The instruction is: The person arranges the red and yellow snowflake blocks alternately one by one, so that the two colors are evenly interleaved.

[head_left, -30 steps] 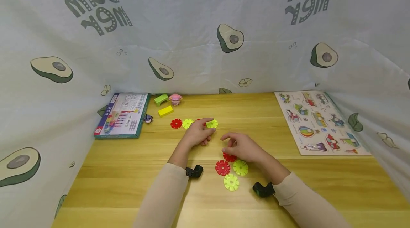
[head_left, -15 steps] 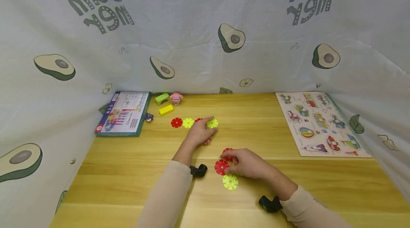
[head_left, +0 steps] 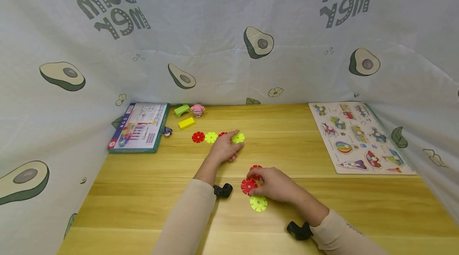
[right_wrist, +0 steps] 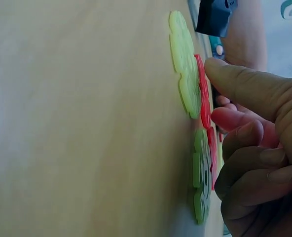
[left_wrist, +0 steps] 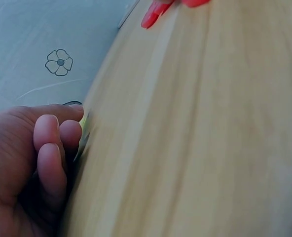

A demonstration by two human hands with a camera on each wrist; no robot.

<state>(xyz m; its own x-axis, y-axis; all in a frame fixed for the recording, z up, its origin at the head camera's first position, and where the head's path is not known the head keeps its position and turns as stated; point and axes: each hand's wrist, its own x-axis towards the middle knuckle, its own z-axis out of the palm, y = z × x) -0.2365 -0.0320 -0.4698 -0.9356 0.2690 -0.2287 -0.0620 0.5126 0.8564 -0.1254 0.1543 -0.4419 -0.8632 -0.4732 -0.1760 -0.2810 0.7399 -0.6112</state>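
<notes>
My left hand point(head_left: 222, 149) has thumb and forefinger extended, held apart, at the yellow disc point(head_left: 238, 138) ending the far row point(head_left: 210, 137). My right hand point(head_left: 277, 185) has thumb and forefinger bent over the near red disc point(head_left: 248, 187); whether they grip it, I cannot tell. One lime disc point(head_left: 258, 204) lies just nearer me.

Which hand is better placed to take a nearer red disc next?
Probably the right hand: its fingertips straddle a red disc, while the left hand is farther off, at a yellow disc.
</notes>
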